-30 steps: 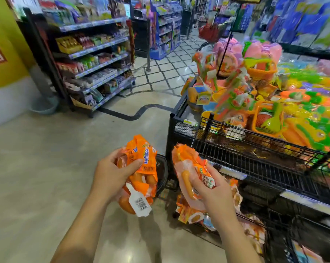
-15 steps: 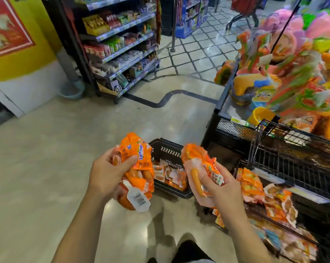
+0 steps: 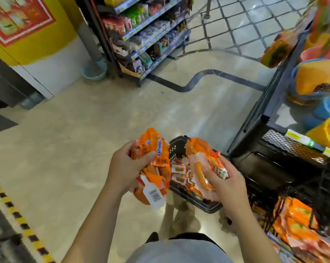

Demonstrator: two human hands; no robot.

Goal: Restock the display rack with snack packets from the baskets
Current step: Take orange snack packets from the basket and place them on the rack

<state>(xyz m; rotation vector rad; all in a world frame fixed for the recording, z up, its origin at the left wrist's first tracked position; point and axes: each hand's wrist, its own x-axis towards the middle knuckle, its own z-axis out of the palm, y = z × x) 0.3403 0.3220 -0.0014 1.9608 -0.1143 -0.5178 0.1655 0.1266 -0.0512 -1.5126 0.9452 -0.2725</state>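
Note:
My left hand (image 3: 125, 168) grips a bunch of orange sausage snack packets (image 3: 156, 160) with a white barcode tag hanging below. My right hand (image 3: 226, 184) grips another orange sausage packet (image 3: 200, 162) beside it. Both are held above a black basket (image 3: 196, 201) on the floor that holds several more small sausage packets. The black wire display rack (image 3: 285, 149) stands to the right, and its low shelf carries orange snack packets (image 3: 297, 224).
Colourful toys and buckets (image 3: 316, 76) fill the rack's upper level. A grocery shelf unit (image 3: 147, 35) stands across the beige floor. A pale blue basin (image 3: 95, 72) sits by a pillar. Yellow-black hazard tape (image 3: 14, 211) runs at the lower left.
The camera has tilted down and left, bringing the floor basket into view below my hands. Both hands keep the same hold on their packets and stay close together.

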